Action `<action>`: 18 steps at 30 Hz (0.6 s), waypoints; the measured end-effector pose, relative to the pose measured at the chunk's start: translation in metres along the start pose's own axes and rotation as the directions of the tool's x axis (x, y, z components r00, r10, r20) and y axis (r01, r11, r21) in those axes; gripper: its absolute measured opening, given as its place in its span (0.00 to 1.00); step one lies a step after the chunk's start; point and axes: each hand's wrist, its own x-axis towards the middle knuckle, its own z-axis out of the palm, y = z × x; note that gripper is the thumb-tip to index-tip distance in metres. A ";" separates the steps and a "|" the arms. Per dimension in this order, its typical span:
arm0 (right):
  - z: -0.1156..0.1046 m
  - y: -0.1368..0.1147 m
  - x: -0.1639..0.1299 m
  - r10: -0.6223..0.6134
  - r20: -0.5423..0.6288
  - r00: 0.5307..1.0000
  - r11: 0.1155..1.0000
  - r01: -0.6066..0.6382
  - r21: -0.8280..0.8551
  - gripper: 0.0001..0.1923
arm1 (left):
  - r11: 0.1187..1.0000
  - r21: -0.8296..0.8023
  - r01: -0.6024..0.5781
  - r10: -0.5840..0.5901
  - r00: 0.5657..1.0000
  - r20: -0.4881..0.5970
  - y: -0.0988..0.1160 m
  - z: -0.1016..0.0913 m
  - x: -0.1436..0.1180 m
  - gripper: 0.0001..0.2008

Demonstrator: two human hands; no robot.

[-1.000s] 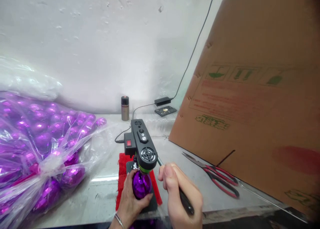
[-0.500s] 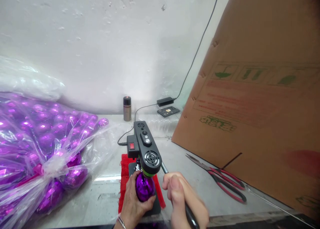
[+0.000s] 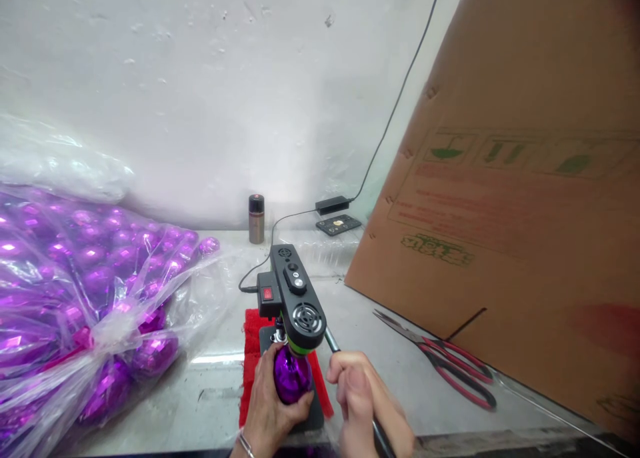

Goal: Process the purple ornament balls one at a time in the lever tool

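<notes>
Under the head of a small black bench machine (image 3: 295, 291), my left hand (image 3: 270, 398) is closed around a shiny purple bauble (image 3: 293, 381). The ball's top meets the green ring beneath the machine's head; whether anything passes into it is hidden. To the right, my right hand (image 3: 367, 401) wraps round the black grip of a metal lever (image 3: 332, 341) that comes out beside the machine. A grey base plate (image 3: 315, 415) lies below the ball, on top of a red cloth (image 3: 251, 368).
At left bulges a tied clear bag (image 3: 107, 331) full of purple baubles. Red-and-black scissors (image 3: 450, 361) lie at right, before a large cardboard box (image 3: 500, 198). Behind stand a brown can (image 3: 257, 221), a black adapter (image 3: 333, 205) with its cable, and a phone-like dark slab (image 3: 339, 225).
The whole view has shifted slightly. Both hands keep their grips, and the bauble remains under the machine's head.
</notes>
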 end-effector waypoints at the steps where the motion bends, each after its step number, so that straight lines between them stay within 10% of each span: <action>1: 0.000 0.001 0.000 0.003 -0.004 1.000 1.000 -0.003 0.006 0.26 | 1.000 -0.002 0.003 -0.003 1.000 0.006 0.001 0.000 0.000 0.39; 18: 0.007 0.002 -0.005 0.006 -0.048 0.999 1.000 -0.005 0.016 0.26 | 1.000 0.018 -0.012 0.012 0.999 -0.039 -0.005 0.007 0.000 0.40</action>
